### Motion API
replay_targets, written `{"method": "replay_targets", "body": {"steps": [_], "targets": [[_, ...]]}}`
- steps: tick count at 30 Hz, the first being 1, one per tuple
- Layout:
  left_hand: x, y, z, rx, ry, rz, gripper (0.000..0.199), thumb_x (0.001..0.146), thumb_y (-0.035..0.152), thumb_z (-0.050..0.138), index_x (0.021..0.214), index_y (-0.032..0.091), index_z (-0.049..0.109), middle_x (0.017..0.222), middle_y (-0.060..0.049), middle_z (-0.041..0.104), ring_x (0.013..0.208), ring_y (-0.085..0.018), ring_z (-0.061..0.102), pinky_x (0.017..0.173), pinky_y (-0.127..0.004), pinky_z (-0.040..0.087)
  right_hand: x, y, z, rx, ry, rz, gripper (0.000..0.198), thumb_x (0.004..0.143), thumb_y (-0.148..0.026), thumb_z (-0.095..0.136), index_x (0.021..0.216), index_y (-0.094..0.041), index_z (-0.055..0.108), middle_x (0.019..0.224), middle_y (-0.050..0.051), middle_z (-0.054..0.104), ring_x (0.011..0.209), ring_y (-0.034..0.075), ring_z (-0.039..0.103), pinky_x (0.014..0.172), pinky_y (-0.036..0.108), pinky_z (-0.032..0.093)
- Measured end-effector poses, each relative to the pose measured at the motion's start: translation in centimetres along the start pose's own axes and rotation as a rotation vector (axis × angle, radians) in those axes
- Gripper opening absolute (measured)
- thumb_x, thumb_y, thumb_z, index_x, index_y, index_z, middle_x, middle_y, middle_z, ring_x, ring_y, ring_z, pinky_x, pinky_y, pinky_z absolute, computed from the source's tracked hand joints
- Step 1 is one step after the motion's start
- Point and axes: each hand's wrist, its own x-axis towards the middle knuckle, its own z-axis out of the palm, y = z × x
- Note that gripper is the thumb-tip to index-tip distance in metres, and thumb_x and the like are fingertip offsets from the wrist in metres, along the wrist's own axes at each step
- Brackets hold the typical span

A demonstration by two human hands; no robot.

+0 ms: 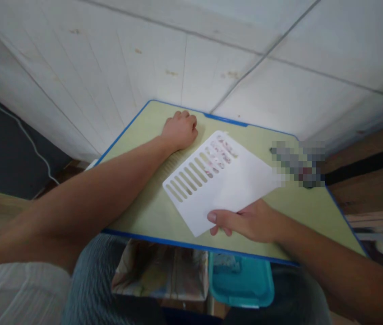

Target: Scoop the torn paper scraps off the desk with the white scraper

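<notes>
My right hand (245,220) grips a flat white slotted panel (218,189) by its near edge, thumb on top and fingers underneath. The panel is tilted above the table (164,216). A row of long rounded slots runs along its far left side. Pale pink and white patterned patches show in the slots at the upper end; through the others the yellow-green tabletop is visible. Near the table's back edge rests my left hand (180,130), its fingers curled into a fist. What is inside that fist, if anything, is hidden.
A pixelated dark object (293,162) lies on the table's right side. Below the front edge are a patterned open bag or box (164,275) and a turquoise plastic bin (242,282). A white panelled wall (150,58) stands behind, with a grey cable (262,58) running down it.
</notes>
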Motion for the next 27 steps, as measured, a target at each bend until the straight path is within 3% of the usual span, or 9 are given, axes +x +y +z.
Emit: {"method": "replay_targets", "body": {"steps": [8,14,18,22,27], "targets": [[0.0,-0.9,-0.8,0.048,-0.021,0.035,0.026,0.116,0.026,0.06,0.132,0.021,0.08,0.149,-0.021,0.075,0.148,-0.041,0.065,0.121,-0.055,0.059,1.6,0.3,-0.3,0.05,0.154,-0.242,0.018,0.1,-0.032,0.075,0.086,-0.022,0.073,0.07,0.0,0.073,0.055,0.012,0.061,0.049,0.022,0.052],[0.1,-1.5,-0.4,0.056,-0.001,0.045,0.026,0.114,0.029,0.06,0.131,0.026,0.08,0.144,-0.018,0.076,0.145,-0.041,0.066,0.12,-0.054,0.06,1.5,-0.2,-0.7,0.046,0.213,-0.176,0.022,0.104,-0.036,0.075,0.088,-0.022,0.072,0.071,0.001,0.074,0.059,0.015,0.066,0.056,0.025,0.057],[0.4,-1.9,0.0,0.054,0.041,0.045,0.03,0.112,0.028,0.061,0.136,0.023,0.079,0.154,-0.02,0.074,0.149,-0.042,0.065,0.128,-0.057,0.056,1.1,0.1,-0.9,-0.017,0.238,-0.219,0.028,0.109,-0.041,0.074,0.087,-0.024,0.072,0.075,0.001,0.075,0.061,0.016,0.067,0.057,0.028,0.059],[1.0,-2.4,0.9,0.011,0.083,0.049,0.041,0.111,0.025,0.059,0.146,0.017,0.076,0.165,-0.022,0.071,0.158,-0.041,0.063,0.137,-0.059,0.048,0.5,0.9,-1.3,-0.159,0.377,-0.277,0.04,0.114,-0.045,0.067,0.079,-0.025,0.074,0.075,0.003,0.077,0.067,0.02,0.072,0.066,0.033,0.064],[1.6,-3.3,1.8,0.0,0.041,0.053,0.042,0.113,0.03,0.054,0.146,0.02,0.078,0.16,-0.017,0.077,0.153,-0.039,0.069,0.134,-0.054,0.052,0.1,1.1,-3.5,-0.139,0.585,-0.217,0.041,0.108,-0.045,0.073,0.073,-0.024,0.074,0.071,0.004,0.079,0.068,0.021,0.076,0.074,0.035,0.068]]}}
